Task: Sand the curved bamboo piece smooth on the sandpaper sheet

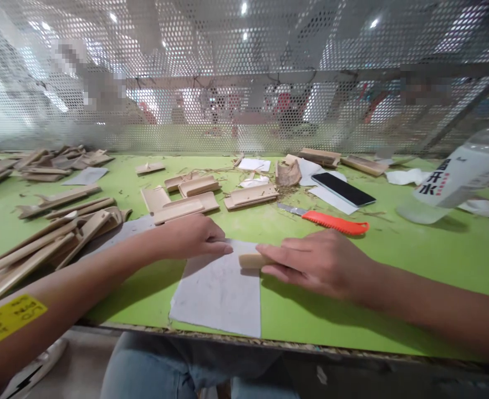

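Observation:
A small pale wooden piece lies over the right part of a whitish sheet near the table's front edge. My right hand grips its right end between thumb and fingers. On the sheet's top edge rests my left hand, its fingers curled, the thumb pointing right. Whether anything besides the sheet is under those fingers is hidden. Just beyond my right hand lies a knife with an orange handle, blade pointing left.
Carved wooden pieces lie behind my left hand, and more are piled at the left. A black phone and a plastic bottle stand or lie at the right. A perforated metal screen rises behind the green table.

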`<state>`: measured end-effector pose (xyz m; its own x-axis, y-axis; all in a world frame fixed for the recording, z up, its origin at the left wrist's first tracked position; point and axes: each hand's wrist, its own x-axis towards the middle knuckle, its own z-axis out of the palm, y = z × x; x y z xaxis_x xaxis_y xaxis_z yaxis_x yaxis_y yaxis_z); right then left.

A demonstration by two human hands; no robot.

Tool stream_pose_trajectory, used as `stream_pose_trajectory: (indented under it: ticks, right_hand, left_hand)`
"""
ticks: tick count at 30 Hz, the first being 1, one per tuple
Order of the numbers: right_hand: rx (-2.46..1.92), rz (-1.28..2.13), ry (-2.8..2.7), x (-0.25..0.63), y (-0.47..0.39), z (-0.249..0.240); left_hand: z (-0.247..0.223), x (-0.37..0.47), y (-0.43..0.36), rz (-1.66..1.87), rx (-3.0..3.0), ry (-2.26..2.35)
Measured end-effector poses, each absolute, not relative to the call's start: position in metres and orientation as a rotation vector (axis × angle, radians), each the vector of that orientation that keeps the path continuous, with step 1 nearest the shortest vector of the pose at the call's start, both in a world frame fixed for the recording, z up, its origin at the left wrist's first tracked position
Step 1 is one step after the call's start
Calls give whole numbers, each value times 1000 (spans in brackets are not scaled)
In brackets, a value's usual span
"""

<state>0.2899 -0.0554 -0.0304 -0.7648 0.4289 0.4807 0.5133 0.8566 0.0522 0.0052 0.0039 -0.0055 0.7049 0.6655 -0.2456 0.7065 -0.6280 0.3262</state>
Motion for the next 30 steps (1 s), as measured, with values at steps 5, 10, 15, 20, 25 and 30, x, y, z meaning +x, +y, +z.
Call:
stream_pose_trajectory:
  ticks: [5,10,15,20,25,30]
  right_hand:
    - [-708,-291,-2524,287,-60,-29]
    - [-625,-327,-2556,286,-60,-29]
    - [-637,-409,-2493,290,-55,-31]
    - [-662,-239,-2517,288,-57,-32]
    - [-814,-11,-2547,286,-59,-27]
    - [-850,105,-2575,286,-59,-25]
  left_hand:
    - [-5,4,3,-118,2524,1068]
    - [-6,5,4,-136,2510,1058]
    - [-7,5,5,-134,2527,1052]
    - [-8,6,4,-140,2538,1053]
    - [-7,6,4,-148,2541,1054]
    - [-9,3,6,-106,2518,1050]
